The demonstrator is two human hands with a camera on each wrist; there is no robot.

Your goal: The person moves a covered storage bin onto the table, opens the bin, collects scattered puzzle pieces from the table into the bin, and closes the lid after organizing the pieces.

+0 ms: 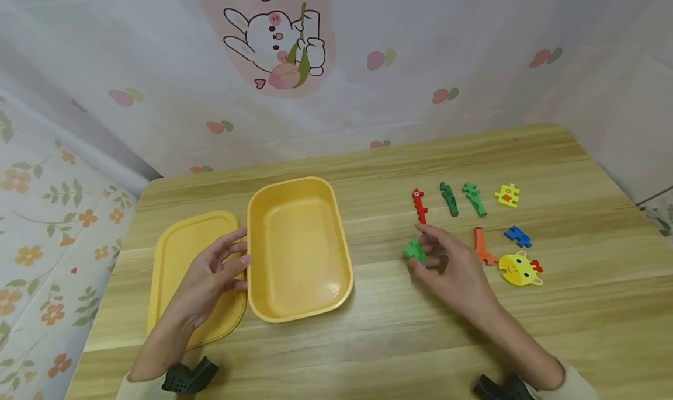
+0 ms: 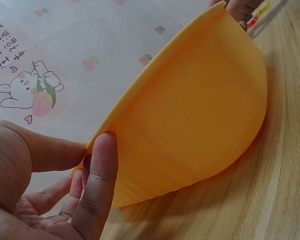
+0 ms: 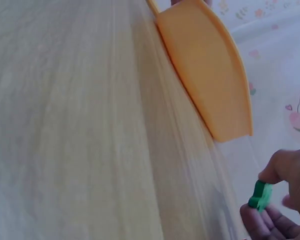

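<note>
At the left, the smooth yellow lid runs lengthwise near to far, partly covered by the left hand and forearm. That hand pinches the left rim of the yellow box between thumb and fingers, the gap nearly closed. The box has rounded corners and a glossy patch inside at the near right; its long axis runs near to far, the far end leaning slightly left.

Right of the box, the small green piece, notched and thick, is pinched between the thumb and fingertips of the right hand, fingers bent and only the piece's width apart. Fingers hide part of its outline, so its long axis is unclear; the right wrist view cuts off much of the hand. Beyond that hand, the slim red piece points near to far, its near end close to the fingers.
</note>
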